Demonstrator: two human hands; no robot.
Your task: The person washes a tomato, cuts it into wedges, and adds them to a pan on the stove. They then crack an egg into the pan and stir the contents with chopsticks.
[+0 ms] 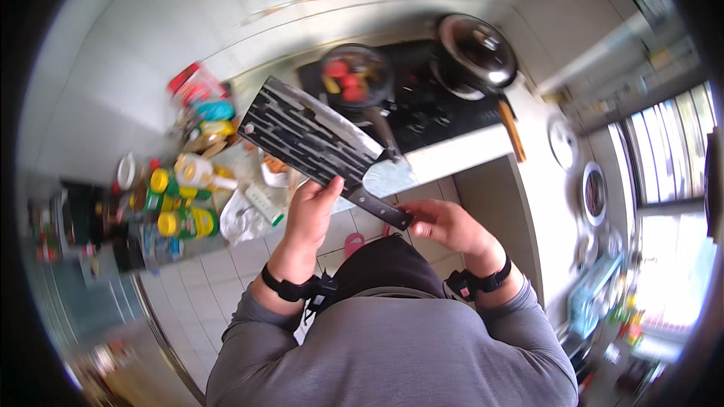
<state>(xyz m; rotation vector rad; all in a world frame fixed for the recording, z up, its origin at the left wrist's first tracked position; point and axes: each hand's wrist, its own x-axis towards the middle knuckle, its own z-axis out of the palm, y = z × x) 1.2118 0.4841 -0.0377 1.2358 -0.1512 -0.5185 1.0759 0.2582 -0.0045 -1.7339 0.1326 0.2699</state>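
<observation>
Between my hands is a large cleaver [308, 133] with a dark, streaked blade and a riveted black handle. My left hand [317, 203] grips it where the blade meets the handle, thumb on top. At the butt of the handle, my right hand [438, 223] has its fingers loosely curled; whether they touch it is unclear. Beyond the blade, a pan [356, 76] with red and yellow food sits on the black gas stove [418, 118]. A lidded dark pot [478, 56] stands at the stove's right.
Yellow-capped bottles [189, 223], a small white-and-green box [264, 203] and a crumpled white plastic bag [240, 220] crowd the left counter. Near them a white dish [274, 167] holds orange-brown food. A wooden handle [512, 133] juts over the counter edge by the pot. Pink slippers [354, 244] show on the tiled floor.
</observation>
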